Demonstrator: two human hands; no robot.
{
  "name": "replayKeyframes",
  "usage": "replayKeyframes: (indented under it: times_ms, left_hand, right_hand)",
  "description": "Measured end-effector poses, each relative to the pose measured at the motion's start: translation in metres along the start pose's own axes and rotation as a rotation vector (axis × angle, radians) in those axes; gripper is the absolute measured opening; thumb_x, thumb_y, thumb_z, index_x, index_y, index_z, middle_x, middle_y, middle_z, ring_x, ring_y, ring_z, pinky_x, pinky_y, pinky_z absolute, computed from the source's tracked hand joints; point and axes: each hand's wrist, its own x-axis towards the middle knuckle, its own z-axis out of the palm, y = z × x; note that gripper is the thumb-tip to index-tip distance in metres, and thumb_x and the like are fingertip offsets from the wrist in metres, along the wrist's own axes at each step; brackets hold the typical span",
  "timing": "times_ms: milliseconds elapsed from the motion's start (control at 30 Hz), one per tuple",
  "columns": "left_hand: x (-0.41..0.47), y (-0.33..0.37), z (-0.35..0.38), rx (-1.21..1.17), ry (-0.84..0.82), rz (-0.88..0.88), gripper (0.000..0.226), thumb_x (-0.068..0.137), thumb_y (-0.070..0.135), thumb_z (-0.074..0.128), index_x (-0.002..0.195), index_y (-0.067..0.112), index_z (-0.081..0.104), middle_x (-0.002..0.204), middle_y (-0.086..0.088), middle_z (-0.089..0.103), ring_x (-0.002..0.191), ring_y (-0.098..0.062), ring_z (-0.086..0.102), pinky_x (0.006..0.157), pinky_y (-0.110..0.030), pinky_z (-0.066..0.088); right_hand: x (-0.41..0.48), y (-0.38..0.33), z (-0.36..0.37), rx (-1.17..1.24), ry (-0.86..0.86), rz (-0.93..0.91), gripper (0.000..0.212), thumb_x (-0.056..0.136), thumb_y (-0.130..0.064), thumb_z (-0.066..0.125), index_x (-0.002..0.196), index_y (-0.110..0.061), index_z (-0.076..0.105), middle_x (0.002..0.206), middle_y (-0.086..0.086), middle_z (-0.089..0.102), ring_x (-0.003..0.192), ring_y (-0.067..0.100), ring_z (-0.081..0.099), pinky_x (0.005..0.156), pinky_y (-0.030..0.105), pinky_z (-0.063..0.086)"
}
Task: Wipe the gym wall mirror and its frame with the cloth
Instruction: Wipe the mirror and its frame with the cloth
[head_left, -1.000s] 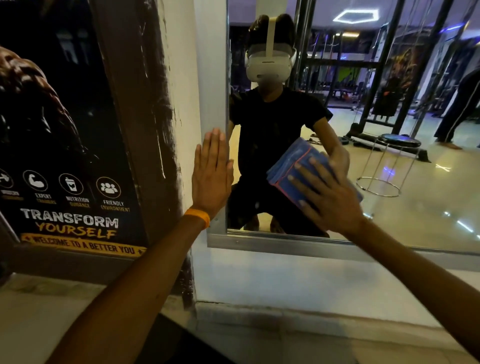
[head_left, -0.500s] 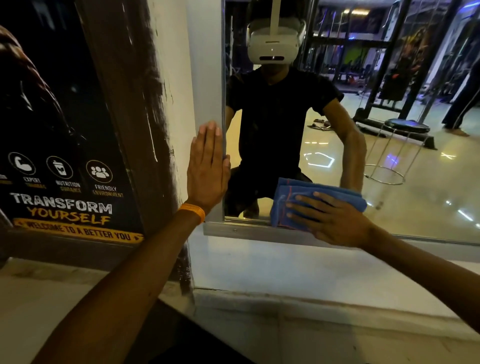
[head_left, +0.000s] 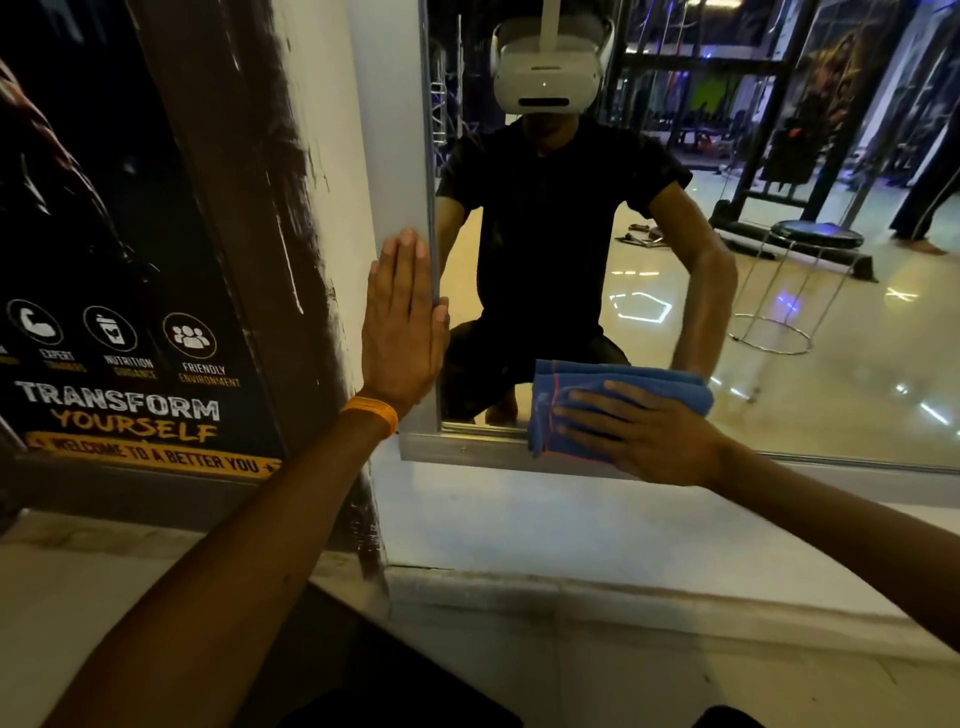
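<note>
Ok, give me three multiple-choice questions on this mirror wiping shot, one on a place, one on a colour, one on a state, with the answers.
1. Where on the mirror does the right hand press the cloth?
A. High up in the middle
B. At the lower left corner, overlapping the frame
C. At the far right edge

2. What colour is the wristband on the left wrist?
A. Orange
B. Green
C. White

3. How is the left hand?
A. Clenched in a fist
B. Flat, fingers straight, against the side of the frame
C. Gripping the cloth

Answers: 1 B, the cloth sits low and covers part of the frame's bottom strip; 2 A, the band shows orange; 3 B, its fingers point straight up along the mirror's left edge.
</note>
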Motion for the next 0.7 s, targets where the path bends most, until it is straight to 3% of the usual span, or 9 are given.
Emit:
replayKeyframes:
  times_ms: [100,233,367,467,600,633,700]
  left_hand:
    - [0.000,-0.002,0.000,-0.029,0.020,-0.006,0.059,0.107,0.027,0.033,0.157,0.001,0.017,0.163,-0.028,0.024,0.158,-0.012,-0.010,0.129,-0.040,0.003]
    - [0.000,-0.003,0.000,-0.049,0.020,0.008,0.061,0.107,0.025,0.035,0.158,-0.001,0.016,0.164,-0.029,0.022,0.158,-0.011,-0.011,0.130,-0.038,0.000]
    - [0.001,0.000,-0.003,0.000,-0.003,-0.025,0.061,0.107,0.027,0.037,0.159,0.002,0.016,0.165,-0.027,0.023,0.159,-0.017,-0.007,0.130,-0.037,-0.001]
    - [0.001,0.009,-0.009,0.000,-0.025,-0.049,0.061,0.106,0.028,0.036,0.160,0.005,0.016,0.166,-0.025,0.024,0.157,-0.035,0.011,0.130,-0.037,-0.003]
    - [0.015,0.013,-0.024,-0.062,-0.040,-0.031,0.063,0.107,0.028,0.036,0.162,0.004,0.015,0.169,-0.021,0.018,0.158,-0.036,0.012,0.130,-0.045,0.001]
    - [0.027,0.014,-0.029,-0.070,-0.027,-0.025,0.064,0.107,0.028,0.036,0.162,0.002,0.016,0.170,-0.021,0.016,0.158,-0.035,0.011,0.130,-0.045,0.001]
    - [0.060,0.021,-0.032,-0.070,0.000,0.002,0.064,0.107,0.025,0.039,0.161,-0.001,0.016,0.169,-0.023,0.015,0.158,-0.037,0.012,0.130,-0.048,0.003]
  right_hand:
    - [0.036,-0.014,0.002,-0.018,0.026,0.018,0.064,0.103,-0.019,0.052,0.161,-0.015,0.026,0.165,0.011,0.033,0.154,0.033,0.026,0.129,0.050,0.007]
    - [0.100,-0.050,0.007,0.000,-0.044,0.011,0.069,0.101,-0.026,0.056,0.162,-0.017,0.026,0.169,0.011,0.026,0.157,0.034,0.012,0.129,0.052,0.001]
    - [0.046,-0.007,0.001,0.004,0.053,0.032,0.072,0.100,-0.023,0.062,0.161,-0.017,0.025,0.167,0.009,0.026,0.158,0.031,0.014,0.129,0.050,0.004]
    - [0.003,0.046,-0.018,0.042,0.093,0.180,0.051,0.110,-0.027,0.041,0.159,-0.018,0.030,0.165,0.010,0.030,0.159,0.029,0.010,0.129,0.051,0.006]
    - [0.042,0.068,-0.043,0.065,0.216,0.744,0.055,0.107,-0.036,0.040,0.159,-0.017,0.036,0.168,0.012,0.025,0.159,0.032,0.007,0.128,0.055,0.004]
    - [0.057,0.055,-0.041,0.075,0.229,0.797,0.056,0.108,-0.037,0.039,0.160,-0.018,0.034,0.168,0.012,0.024,0.159,0.032,0.005,0.128,0.055,0.001]
    - [0.075,0.020,-0.024,0.045,0.145,0.612,0.056,0.109,-0.040,0.035,0.161,-0.021,0.026,0.167,0.010,0.023,0.159,0.032,0.005,0.128,0.054,-0.002]
